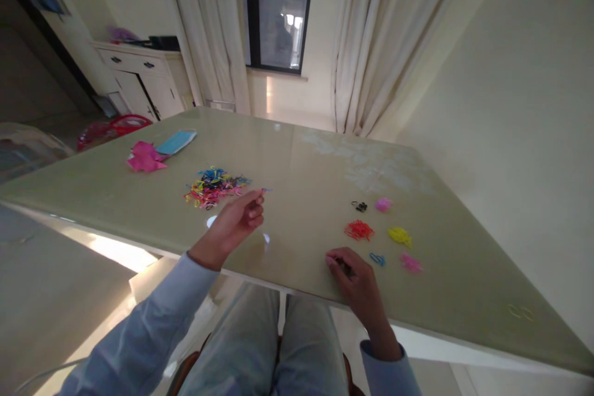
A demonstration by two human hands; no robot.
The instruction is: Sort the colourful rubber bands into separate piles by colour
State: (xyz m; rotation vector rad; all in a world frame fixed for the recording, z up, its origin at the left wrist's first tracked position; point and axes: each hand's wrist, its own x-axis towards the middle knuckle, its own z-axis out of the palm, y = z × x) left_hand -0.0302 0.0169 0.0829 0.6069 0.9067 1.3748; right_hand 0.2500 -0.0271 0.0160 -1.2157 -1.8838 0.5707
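My left hand (242, 215) is raised over the table just right of a mixed pile of coloured paper clips (216, 187). Between its thumb and fingertips it pinches a small blue paper clip (266, 190). My right hand (352, 277) rests near the table's front edge with its fingers curled closed; whatever may be inside is hidden. Beside it lie small heaps sorted by colour: red clips (359, 230), blue clips (377, 258), yellow clips (400, 236), black clips (359, 206), pink clips (411, 263) and purplish-pink clips (383, 204).
A crumpled pink paper (147, 157) and a blue face mask (177, 142) lie at the table's left back. Pale yellowish loops (520, 312) are at the right corner. Beyond the glossy table (297, 161) stand a white cabinet (143, 77) and curtains (208, 25).
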